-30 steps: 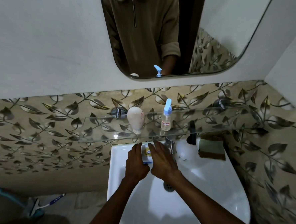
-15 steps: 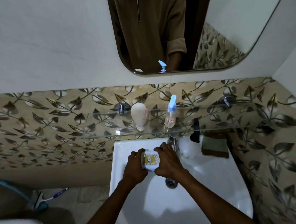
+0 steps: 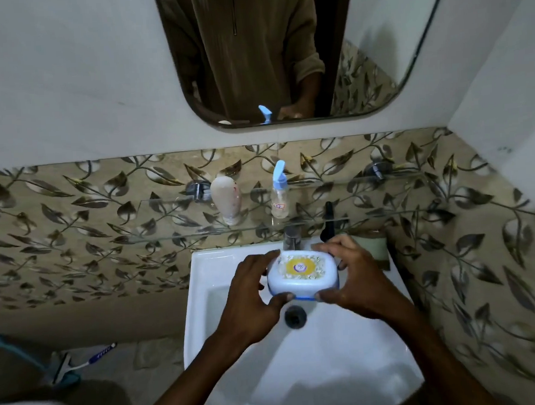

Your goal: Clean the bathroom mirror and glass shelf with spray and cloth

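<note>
Soap box (image 3: 302, 273) sits between my two hands above the white sink (image 3: 203, 300), its lid with the yellow round label facing up at me. My left hand (image 3: 250, 294) grips its left side, thumb curled under the near edge and fingers (image 3: 263, 259) wrapped over the far edge. My right hand (image 3: 355, 278) holds the right side the same way, thumb at the near blue rim, fingers bent round the far corner. Both hands are closed on the box, neither one wide. Just beyond the box stands the tap (image 3: 291, 237), and below it the drain (image 3: 295, 316) shows in the basin. The glass shelf (image 3: 167, 221) runs along the leaf-patterned tiles above the sink, and on it stand the spray bottle (image 3: 280, 195) with its blue nozzle and, to its left, a pale upside-down tube (image 3: 227, 200), the two apart. The mirror (image 3: 375, 39) hangs on the white wall higher up, reflecting my sleeve and the bottle's nozzle. A green sponge (image 3: 372, 247) lies at the sink's right, just past my right hand. On the floor to the left lies a razor (image 3: 82, 362)
</note>
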